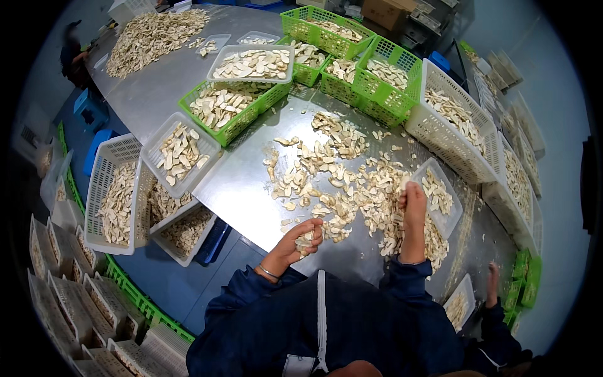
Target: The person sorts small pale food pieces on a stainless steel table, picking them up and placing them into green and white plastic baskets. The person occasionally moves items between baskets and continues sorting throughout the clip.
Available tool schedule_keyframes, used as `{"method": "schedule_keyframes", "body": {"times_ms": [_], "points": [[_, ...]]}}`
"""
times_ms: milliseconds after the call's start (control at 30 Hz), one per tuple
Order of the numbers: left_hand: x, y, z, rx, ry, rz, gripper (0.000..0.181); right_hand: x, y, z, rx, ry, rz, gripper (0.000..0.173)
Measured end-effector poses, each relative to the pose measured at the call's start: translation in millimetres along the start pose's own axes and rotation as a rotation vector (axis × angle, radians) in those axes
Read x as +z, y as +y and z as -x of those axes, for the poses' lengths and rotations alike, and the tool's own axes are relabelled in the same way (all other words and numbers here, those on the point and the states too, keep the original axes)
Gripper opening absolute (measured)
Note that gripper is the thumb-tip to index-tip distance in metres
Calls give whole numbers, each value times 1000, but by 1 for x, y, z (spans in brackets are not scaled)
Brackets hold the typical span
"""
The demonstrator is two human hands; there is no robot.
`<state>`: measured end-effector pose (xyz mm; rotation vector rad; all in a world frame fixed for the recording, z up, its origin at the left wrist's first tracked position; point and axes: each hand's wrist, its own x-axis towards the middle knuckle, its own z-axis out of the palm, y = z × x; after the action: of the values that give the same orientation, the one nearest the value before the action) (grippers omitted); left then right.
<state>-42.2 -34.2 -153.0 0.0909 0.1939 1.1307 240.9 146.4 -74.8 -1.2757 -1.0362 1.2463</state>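
My left hand (301, 239), with a bracelet at the wrist, is closed around several pale dried slices, just above the near edge of the metal table (256, 207). Further right my right hand (414, 200) pinches a pale slice (405, 181) between thumb and fingers, over the spread heap of slices (377, 188). Close beside it, on the right, a shallow clear plastic tray (453, 217) holds some slices. Many loose slices (301, 176) lie between the hands and beyond them.
Green baskets (226, 136) and white perforated baskets (447, 139) of slices ring the far side. A white tray (158, 129) overhangs the table's left edge, above floor baskets (99, 198). A co-worker's hand (492, 282) is at lower right; another person (73, 59) stands far left.
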Motion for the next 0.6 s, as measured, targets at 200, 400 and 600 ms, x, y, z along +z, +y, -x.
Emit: {"method": "schedule_keyframes", "body": {"times_ms": [200,400,600], "points": [[-3,-1,0,7,7,0,27,-11,-8,-18,10,242,-604,21],[-4,-1,-1,3,8,-6,27,92,29,25,-222,-455,503,21],[1,0,2,10,23,-28,25,163,52,47,-711,-587,963,20]]}}
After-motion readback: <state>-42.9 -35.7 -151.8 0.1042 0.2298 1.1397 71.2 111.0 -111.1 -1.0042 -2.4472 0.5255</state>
